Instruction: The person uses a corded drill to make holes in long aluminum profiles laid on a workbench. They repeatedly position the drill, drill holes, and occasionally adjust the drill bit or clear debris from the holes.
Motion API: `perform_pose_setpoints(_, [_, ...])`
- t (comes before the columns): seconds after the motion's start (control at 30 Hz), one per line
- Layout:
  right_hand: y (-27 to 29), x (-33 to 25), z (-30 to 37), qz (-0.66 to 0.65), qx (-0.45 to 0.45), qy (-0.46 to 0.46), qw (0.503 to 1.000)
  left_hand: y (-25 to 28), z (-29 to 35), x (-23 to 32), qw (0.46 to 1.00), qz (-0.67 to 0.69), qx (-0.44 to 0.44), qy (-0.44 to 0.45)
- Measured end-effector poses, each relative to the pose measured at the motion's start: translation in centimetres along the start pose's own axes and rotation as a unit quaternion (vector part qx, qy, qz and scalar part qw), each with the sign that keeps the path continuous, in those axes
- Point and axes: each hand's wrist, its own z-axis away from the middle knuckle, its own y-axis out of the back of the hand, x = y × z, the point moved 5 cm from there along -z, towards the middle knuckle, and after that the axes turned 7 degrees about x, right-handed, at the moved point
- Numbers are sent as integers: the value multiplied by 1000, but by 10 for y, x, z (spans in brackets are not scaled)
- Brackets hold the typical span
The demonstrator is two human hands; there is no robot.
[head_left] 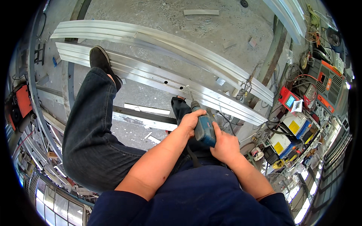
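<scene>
A blue power drill [204, 131] is held between my two hands in front of my waist. My left hand [190, 121] is closed around its front part, behind the chuck. On the rear of the drill my right hand [226, 146] is wrapped, its grip partly hidden. The drill bit points away from me at the long silver metal profile [147, 77], its tip at or very close to the surface; contact cannot be made out. Two dark round holes [174, 85] show in the profile just left of the bit. My left shoe [100, 56] rests on the same profile.
More metal profiles [113, 31] lie beyond, across a steel frame [272, 56]. Metal offcuts [201, 12] and scraps lie on the concrete floor. At the right stand an orange-and-grey machine [329, 84], a red device with a screen [288, 99], boxes [294, 124] and loose cables.
</scene>
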Motion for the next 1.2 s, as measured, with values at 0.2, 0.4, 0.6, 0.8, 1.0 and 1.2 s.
perform_pose_setpoints(0.2, [22, 1, -13, 71, 0, 75, 995, -8, 8, -3, 993, 94, -65, 18])
perform_pose_setpoints(0.4, [33, 1, -20, 103, -13, 99, 990, -10, -3, -8, 989, 122, -79, 30])
perform_pose_setpoints(0.6, [37, 7, -27, 66, -32, 73, 995, -20, -2, 2, 990, 125, -63, 29])
perform_pose_setpoints(0.8, [1, 10, 6, -69, 0, -9, 998, -16, 19, 8, 998, -3, 40, -54])
perform_pose_setpoints(1.0, [46, 26, 51, -107, 103, 30, 988, -62, 82, 9, 985, -86, -4, -150])
perform_pose_setpoints(1.2, [46, 60, 90, -221, 347, 167, 896, -127, 164, 27, 974, -5, -192, -120])
